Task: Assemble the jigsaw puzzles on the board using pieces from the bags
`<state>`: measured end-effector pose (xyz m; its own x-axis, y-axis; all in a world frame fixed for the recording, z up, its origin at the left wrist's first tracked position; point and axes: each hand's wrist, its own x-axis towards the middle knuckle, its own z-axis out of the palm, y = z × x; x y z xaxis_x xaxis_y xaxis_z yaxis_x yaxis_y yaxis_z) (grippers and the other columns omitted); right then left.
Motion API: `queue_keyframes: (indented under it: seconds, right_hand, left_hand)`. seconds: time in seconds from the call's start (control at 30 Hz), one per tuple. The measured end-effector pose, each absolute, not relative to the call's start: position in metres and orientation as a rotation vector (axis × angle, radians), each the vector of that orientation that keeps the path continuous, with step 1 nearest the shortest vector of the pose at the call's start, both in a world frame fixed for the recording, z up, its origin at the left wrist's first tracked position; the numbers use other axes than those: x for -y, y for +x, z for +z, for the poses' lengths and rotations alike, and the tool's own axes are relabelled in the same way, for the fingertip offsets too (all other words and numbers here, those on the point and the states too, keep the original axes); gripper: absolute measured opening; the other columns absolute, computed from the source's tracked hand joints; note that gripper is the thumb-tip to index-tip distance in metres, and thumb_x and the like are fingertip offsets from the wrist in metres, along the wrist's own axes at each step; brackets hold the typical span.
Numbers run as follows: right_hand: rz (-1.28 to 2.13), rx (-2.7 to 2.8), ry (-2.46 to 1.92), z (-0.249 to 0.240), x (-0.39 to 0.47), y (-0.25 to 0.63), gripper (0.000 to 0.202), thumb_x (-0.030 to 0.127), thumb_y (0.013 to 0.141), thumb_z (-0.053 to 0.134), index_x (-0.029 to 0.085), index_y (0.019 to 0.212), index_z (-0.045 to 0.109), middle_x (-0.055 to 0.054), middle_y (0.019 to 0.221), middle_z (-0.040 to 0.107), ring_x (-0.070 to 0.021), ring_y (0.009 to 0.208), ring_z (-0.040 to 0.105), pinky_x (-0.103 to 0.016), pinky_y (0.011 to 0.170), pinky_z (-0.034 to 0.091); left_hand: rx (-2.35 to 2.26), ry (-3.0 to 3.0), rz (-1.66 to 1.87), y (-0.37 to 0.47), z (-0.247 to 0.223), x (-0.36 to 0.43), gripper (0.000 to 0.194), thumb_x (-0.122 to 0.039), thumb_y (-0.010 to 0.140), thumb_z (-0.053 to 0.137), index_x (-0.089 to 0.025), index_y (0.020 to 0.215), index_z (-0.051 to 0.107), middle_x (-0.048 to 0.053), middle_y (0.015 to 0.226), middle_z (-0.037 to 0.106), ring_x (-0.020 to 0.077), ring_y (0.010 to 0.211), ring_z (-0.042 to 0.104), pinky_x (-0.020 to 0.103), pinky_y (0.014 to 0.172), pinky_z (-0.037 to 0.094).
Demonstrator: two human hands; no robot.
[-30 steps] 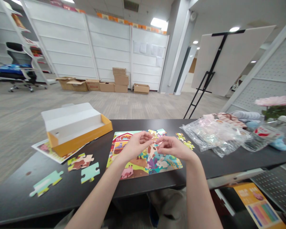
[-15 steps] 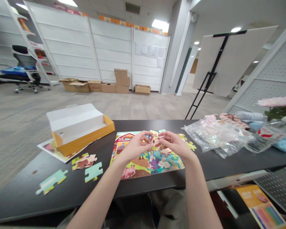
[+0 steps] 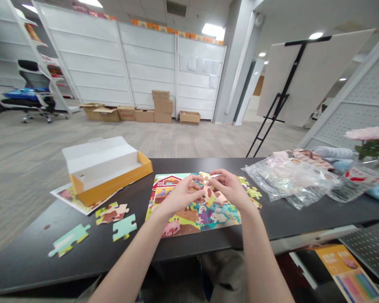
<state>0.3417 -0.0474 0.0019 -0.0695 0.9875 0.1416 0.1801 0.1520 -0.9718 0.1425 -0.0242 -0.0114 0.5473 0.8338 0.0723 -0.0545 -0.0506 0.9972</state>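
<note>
A brown-and-yellow puzzle piece (image 3: 255, 203) shows beside the right forearm (image 3: 260, 235), out of sight half a second earlier. Over the upper middle of the farm puzzle (image 3: 183, 216), the left hand (image 3: 182, 194) and right hand (image 3: 230, 190) curl their fingers (image 3: 220, 171) around a cream-and-yellow piece (image 3: 204, 175); whether either grips it cannot be told. The picture lies flat, partly covered, with bare desk (image 3: 161, 251) along its near edge.
</note>
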Motion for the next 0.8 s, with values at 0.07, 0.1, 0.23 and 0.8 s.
queue_keyframes:
  seconds: [0.07,0.1,0.23,0.8]
  right_hand:
    - [1.065,1.461,-1.204,0.002,0.048,0.343,0.039,0.050,0.083,0.071,0.021,0.107,0.061,-0.002,0.082,0.072,-0.0154,0.069,0.066,-0.027,0.058,0.053]
    - [1.090,1.483,-1.204,0.002,0.049,0.344,0.040,0.050,0.083,0.071,0.021,0.107,0.062,-0.003,0.084,0.073,-0.0156,0.071,0.067,-0.027,0.060,0.053]
    - [1.168,1.571,-1.217,0.004,0.052,0.348,0.037,0.044,0.075,0.079,0.018,0.098,0.066,-0.005,0.086,0.073,-0.0171,0.076,0.069,-0.030,0.070,0.055]
    - [1.132,1.641,-1.285,0.012,0.058,0.353,0.039,0.052,0.077,0.075,0.017,0.088,0.063,-0.002,0.077,0.067,-0.0144,0.068,0.062,-0.025,0.059,0.047]
  left_hand:
    - [-0.677,1.416,0.849,0.141,-0.010,0.025,0.041,-0.039,0.080,0.076,-0.018,0.112,0.061,0.001,0.084,0.069,0.0132,0.074,0.070,0.027,0.072,0.057]
    - [-0.676,1.392,0.863,0.141,-0.010,0.025,0.040,-0.040,0.080,0.076,-0.017,0.109,0.062,0.002,0.085,0.069,0.0135,0.075,0.071,0.028,0.073,0.058]
    - [-0.731,1.282,0.935,0.140,-0.010,0.023,0.039,-0.042,0.077,0.080,-0.016,0.099,0.061,0.003,0.088,0.071,0.0168,0.076,0.074,0.032,0.077,0.060]
    - [-0.834,1.460,0.806,0.141,-0.012,0.022,0.024,-0.035,0.081,0.074,-0.014,0.091,0.066,0.006,0.081,0.075,0.0172,0.075,0.073,0.027,0.069,0.058]
